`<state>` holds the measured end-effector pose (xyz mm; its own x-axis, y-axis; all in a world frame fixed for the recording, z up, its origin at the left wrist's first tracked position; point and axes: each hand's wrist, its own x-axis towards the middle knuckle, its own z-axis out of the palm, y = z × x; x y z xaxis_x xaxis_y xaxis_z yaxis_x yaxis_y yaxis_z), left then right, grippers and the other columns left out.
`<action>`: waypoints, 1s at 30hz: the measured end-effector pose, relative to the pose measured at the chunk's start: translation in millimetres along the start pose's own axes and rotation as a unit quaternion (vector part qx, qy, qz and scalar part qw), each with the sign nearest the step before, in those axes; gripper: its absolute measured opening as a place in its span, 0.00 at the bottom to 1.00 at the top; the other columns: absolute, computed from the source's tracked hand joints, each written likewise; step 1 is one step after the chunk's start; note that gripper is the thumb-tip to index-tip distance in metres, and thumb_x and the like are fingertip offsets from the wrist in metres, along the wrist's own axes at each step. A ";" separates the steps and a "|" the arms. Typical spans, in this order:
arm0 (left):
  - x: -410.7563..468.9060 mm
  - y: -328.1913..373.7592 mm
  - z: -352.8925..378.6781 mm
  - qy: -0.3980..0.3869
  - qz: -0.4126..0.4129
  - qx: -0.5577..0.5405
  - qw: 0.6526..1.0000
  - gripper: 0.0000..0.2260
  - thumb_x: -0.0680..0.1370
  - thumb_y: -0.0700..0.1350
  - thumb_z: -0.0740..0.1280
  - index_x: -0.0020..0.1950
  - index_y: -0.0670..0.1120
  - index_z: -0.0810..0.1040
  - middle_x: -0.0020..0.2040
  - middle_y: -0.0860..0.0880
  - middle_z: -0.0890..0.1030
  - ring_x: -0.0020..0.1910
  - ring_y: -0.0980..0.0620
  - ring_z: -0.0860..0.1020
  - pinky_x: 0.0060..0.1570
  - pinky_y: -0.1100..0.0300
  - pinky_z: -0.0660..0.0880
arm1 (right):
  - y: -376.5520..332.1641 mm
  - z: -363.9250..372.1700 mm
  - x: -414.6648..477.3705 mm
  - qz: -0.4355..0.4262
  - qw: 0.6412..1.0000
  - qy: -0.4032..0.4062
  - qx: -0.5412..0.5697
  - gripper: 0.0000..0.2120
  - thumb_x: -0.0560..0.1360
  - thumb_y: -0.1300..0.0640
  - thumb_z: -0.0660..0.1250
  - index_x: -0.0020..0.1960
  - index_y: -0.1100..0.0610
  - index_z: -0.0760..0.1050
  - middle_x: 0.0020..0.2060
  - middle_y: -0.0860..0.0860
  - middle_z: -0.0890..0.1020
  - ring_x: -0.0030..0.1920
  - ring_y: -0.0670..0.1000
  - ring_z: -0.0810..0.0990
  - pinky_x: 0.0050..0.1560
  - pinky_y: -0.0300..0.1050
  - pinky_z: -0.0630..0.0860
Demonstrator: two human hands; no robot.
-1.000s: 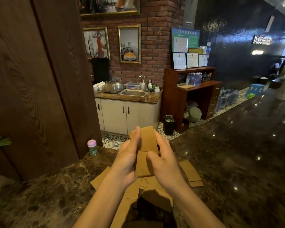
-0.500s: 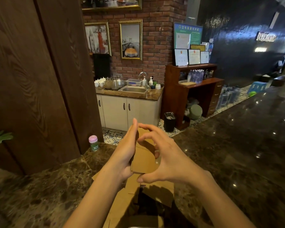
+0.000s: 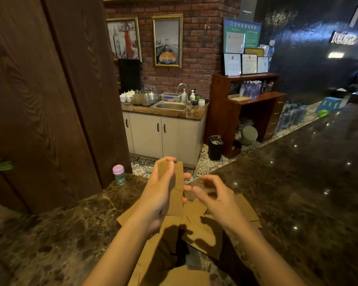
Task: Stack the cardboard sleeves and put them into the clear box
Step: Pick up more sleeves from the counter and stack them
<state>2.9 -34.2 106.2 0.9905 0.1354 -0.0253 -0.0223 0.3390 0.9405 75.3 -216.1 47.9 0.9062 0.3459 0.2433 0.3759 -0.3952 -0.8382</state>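
The left hand [image 3: 159,195] gripped an upright stack of cardboard sleeves [image 3: 179,179], while the right hand [image 3: 215,200] hovered just beside it, loosely curled and empty.

Left hand [image 3: 158,196] grips cardboard sleeves [image 3: 179,177] above counter [image 3: 298,193].

Dark polished stone counter [image 3: 298,193] in foreground. Wood-panel wall [image 3: 39,100] at left. Brick wall [image 3: 201,48] carries two framed pictures [image 3: 167,40] above a sink [image 3: 171,105] and white cabinet [image 3: 163,137]. Wooden shelf unit [image 3: 256,112] stands on a patterned tile floor [image 3: 145,164].
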 end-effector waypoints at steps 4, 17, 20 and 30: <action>0.6 -1.5 -2.0 -0.004 0.009 -0.019 1.000 0.14 0.82 0.59 0.63 0.64 0.57 0.77 0.55 0.40 0.88 0.42 0.44 0.85 0.36 0.51 0.82 | 58.4 22.4 -5.5 0.051 0.979 -0.117 -0.160 0.32 0.74 0.36 0.76 0.73 0.45 0.72 0.71 0.46 0.76 0.73 0.49 0.74 0.70 0.49 0.76; 3.8 -11.8 -3.5 -0.015 -0.005 -0.031 0.999 0.14 0.85 0.56 0.61 0.68 0.54 0.75 0.55 0.37 0.87 0.40 0.42 0.84 0.35 0.50 0.82 | 97.6 44.7 -14.8 0.072 0.897 -0.230 -0.370 0.47 0.72 0.31 0.73 0.82 0.52 0.61 0.77 0.53 0.70 0.75 0.57 0.67 0.74 0.51 0.68; 3.9 -13.6 -3.1 -0.016 -0.008 -0.038 0.999 0.14 0.84 0.56 0.61 0.67 0.55 0.75 0.54 0.37 0.87 0.41 0.42 0.83 0.35 0.50 0.81 | 95.7 43.4 -15.6 0.127 0.900 -0.181 -0.376 0.61 0.65 0.23 0.72 0.85 0.55 0.54 0.79 0.56 0.64 0.77 0.60 0.63 0.77 0.54 0.66; 3.7 -13.4 -5.0 -0.016 -0.017 -0.048 0.999 0.17 0.80 0.59 0.65 0.67 0.56 0.76 0.56 0.37 0.86 0.41 0.42 0.83 0.38 0.49 0.81 | 96.6 48.4 -10.8 0.274 0.903 -0.122 -0.307 0.53 0.65 0.42 0.85 0.80 0.56 0.62 0.74 0.58 0.69 0.75 0.60 0.69 0.73 0.53 0.73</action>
<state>6.2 -33.6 91.8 0.9946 0.0932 -0.0454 0.0009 0.4308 0.9024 92.5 -216.8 -59.3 0.9471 0.1027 -0.3040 -0.0121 -0.9352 -0.3538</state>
